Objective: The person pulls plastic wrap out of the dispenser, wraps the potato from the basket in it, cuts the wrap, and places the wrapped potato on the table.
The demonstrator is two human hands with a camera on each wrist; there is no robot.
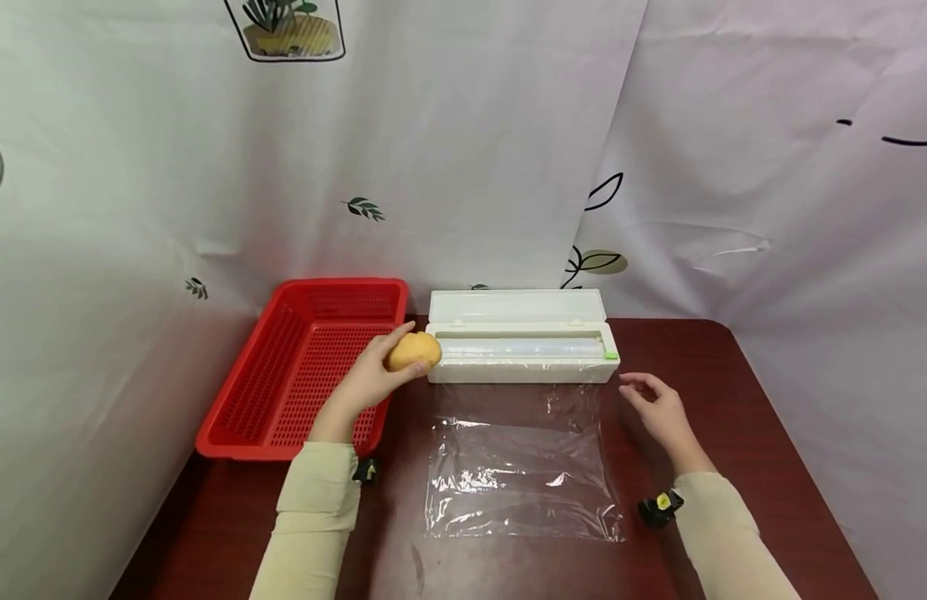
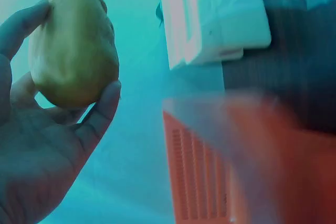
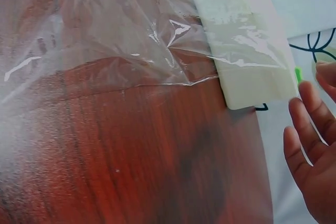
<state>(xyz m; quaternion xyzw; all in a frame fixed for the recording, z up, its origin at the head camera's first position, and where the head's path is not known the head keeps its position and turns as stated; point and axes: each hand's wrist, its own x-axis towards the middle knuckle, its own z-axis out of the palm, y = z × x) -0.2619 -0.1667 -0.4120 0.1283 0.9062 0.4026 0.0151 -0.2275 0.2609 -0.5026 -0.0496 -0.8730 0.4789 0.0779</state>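
Observation:
A yellow, rounded fruit (image 1: 414, 352), its kind not plain, is in my left hand (image 1: 366, 379), held between thumb and fingers. The hand is raised beside the left end of a white cling film box (image 1: 523, 372), whose lid stands up. In the left wrist view the fruit (image 2: 73, 48) looks longish with a bumpy side. A sheet of cling film (image 1: 519, 479) runs from the box's front toward me over the table. My right hand (image 1: 660, 414) is near the box's right end, fingers loosely bent and holding nothing; in the right wrist view its fingers (image 3: 302, 142) are apart.
A red plastic basket (image 1: 238, 408) with slotted walls stands at the left, under and beside my left forearm. The dark red-brown table (image 1: 764, 500) reaches back to a white patterned curtain (image 1: 463, 150). A small green piece (image 1: 610, 355) shows at the box's right end.

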